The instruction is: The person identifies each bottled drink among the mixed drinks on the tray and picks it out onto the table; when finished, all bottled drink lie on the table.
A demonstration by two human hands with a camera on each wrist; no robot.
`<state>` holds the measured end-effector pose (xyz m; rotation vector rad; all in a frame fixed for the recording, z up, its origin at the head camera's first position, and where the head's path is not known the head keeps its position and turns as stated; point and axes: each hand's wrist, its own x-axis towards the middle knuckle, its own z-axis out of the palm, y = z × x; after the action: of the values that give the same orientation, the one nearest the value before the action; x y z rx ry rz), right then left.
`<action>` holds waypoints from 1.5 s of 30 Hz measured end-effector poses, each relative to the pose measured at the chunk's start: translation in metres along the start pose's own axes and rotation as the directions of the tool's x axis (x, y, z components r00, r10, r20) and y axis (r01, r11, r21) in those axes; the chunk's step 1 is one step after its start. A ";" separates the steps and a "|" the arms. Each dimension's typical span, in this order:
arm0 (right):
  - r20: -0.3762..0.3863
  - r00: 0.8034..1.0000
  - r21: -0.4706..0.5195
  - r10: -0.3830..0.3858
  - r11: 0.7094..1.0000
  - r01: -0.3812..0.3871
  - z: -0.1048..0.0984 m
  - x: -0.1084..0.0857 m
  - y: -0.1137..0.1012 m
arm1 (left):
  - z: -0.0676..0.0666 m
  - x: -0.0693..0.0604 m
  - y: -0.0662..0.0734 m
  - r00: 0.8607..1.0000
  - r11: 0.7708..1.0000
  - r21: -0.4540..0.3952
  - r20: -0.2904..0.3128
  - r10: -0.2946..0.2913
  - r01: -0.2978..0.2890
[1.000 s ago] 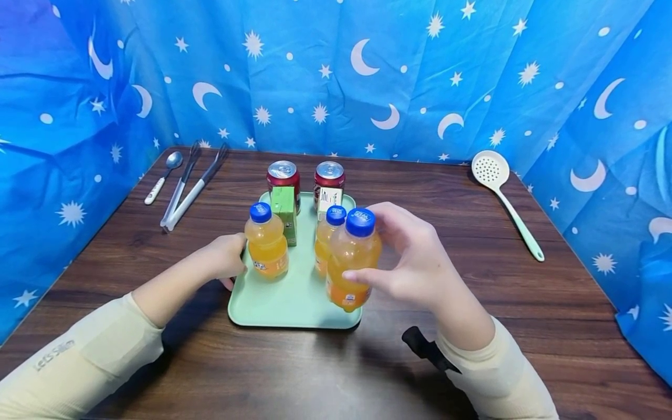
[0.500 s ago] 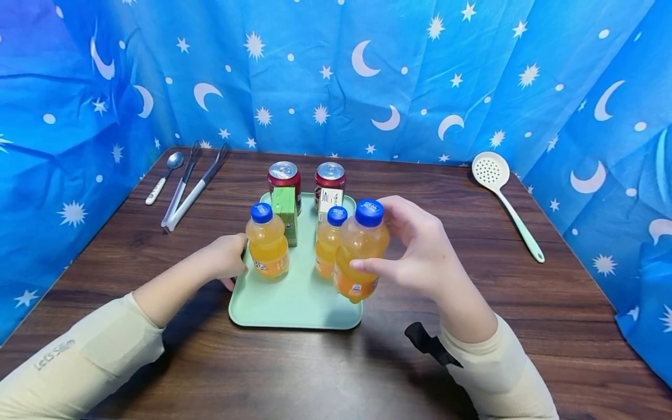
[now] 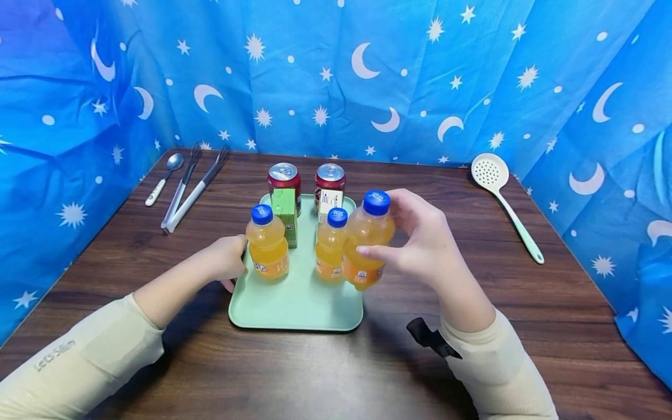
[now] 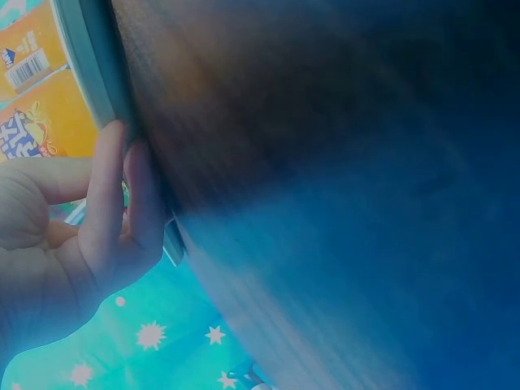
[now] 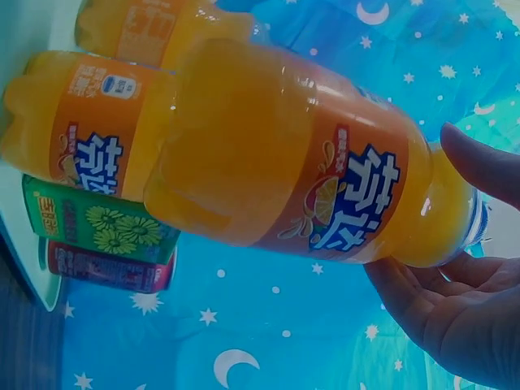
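Observation:
My right hand (image 3: 427,242) grips an orange soda bottle (image 3: 367,233) with a blue cap by its narrow upper part. The bottle hangs over the right edge of a pale green tray (image 3: 294,309), tilted a little. Just left of it, a second soda bottle (image 3: 329,256) stands on the tray; a third bottle (image 3: 269,251) stands near the left rim. My left hand (image 3: 227,259) holds the tray's left edge, its fingers (image 4: 106,203) against the rim in the left wrist view. Behind the bottles are a green drink carton (image 3: 284,205) and a white-topped carton (image 3: 331,199).
Two red soda cans (image 3: 284,172) stand at the tray's back. A spoon (image 3: 165,178) and tongs (image 3: 184,201) lie at the table's left. A skimmer (image 3: 490,172) lies at the right. Blue star-patterned cloth (image 3: 336,76) hangs around the table.
My right hand has carried its bottle to the right and farther back, away from the tray's front right corner. The left hand keeps its place on the tray.

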<state>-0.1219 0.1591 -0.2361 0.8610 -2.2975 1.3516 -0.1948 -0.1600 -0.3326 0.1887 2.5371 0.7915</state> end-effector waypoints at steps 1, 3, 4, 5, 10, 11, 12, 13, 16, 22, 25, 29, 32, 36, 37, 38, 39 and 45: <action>-0.004 1.000 -0.003 0.006 1.000 -0.006 0.000 0.000 0.001 | 0.000 0.000 0.000 1.000 1.000 0.000 -0.001 0.001 -0.001; -0.016 1.000 -0.014 0.026 1.000 -0.026 -0.001 0.000 0.002 | 0.000 0.000 0.000 1.000 1.000 0.000 -0.002 0.002 -0.002; -0.021 0.999 -0.021 0.036 0.999 -0.036 -0.002 0.000 0.002 | 0.000 0.000 0.000 1.000 1.000 0.000 -0.002 0.004 -0.004; -0.025 0.999 -0.027 0.044 0.999 -0.045 -0.003 0.000 0.003 | 0.000 0.000 0.000 1.000 1.000 0.001 -0.002 0.004 -0.004; -0.047 0.996 -0.056 0.069 0.996 -0.072 -0.007 0.000 0.004 | 0.000 0.000 0.000 1.000 1.000 0.001 -0.003 0.003 -0.003; -0.051 0.996 -0.061 0.071 0.995 -0.074 -0.008 0.001 0.005 | 0.000 0.000 0.001 1.000 1.000 0.000 -0.003 0.003 -0.003; -0.055 0.996 -0.061 0.074 0.995 -0.077 -0.008 0.001 0.005 | 0.000 0.000 0.001 1.000 1.000 0.000 -0.004 0.003 -0.003; -0.057 0.995 -0.062 0.076 0.995 -0.080 -0.009 0.001 0.005 | 0.000 -0.001 0.001 1.000 1.000 -0.001 -0.005 0.004 -0.004; -0.061 0.994 -0.068 0.090 0.993 -0.094 -0.011 0.001 0.006 | 0.000 -0.001 0.002 1.000 1.000 0.000 -0.004 0.003 -0.003; -0.066 0.989 -0.073 0.129 0.988 -0.134 -0.013 0.003 0.009 | 0.001 0.000 0.002 1.000 1.000 -0.005 -0.004 0.005 -0.005; -0.071 0.985 -0.082 0.157 0.983 -0.163 -0.014 0.004 0.011 | 0.001 0.000 0.002 1.000 1.000 -0.006 -0.005 0.008 -0.008; -0.080 0.980 -0.086 0.184 0.978 -0.191 -0.015 0.005 0.013 | 0.001 -0.001 0.002 1.000 1.000 -0.003 -0.004 0.013 -0.013; -0.089 0.975 -0.088 0.203 0.974 -0.210 -0.015 0.007 0.016 | 0.001 0.000 0.002 1.000 1.000 -0.004 -0.001 0.011 -0.011; -0.110 0.968 -0.105 0.226 0.966 -0.237 -0.014 0.010 0.019 | 0.001 0.000 0.001 1.000 1.000 -0.009 0.000 0.010 -0.010; -0.116 0.967 -0.107 0.228 0.965 -0.241 -0.014 0.010 0.021 | 0.001 0.000 0.001 1.000 1.000 -0.008 -0.001 0.008 -0.008; -0.123 0.965 -0.110 0.230 0.964 -0.243 -0.013 0.011 0.022 | 0.001 -0.001 0.001 1.000 1.000 -0.008 -0.002 0.007 -0.007; -0.130 0.965 -0.111 0.228 0.964 -0.242 -0.012 0.013 0.024 | 0.001 -0.001 0.000 1.000 1.000 -0.009 -0.002 0.007 -0.007; -0.159 0.962 -0.106 0.222 0.965 -0.240 -0.010 0.018 0.033 | -0.001 -0.002 0.001 1.000 1.000 -0.010 -0.002 0.002 -0.002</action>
<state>-0.1572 0.1739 -0.2431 0.4493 -2.3941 1.2970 -0.1931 -0.1603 -0.3305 0.1879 2.5346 0.8058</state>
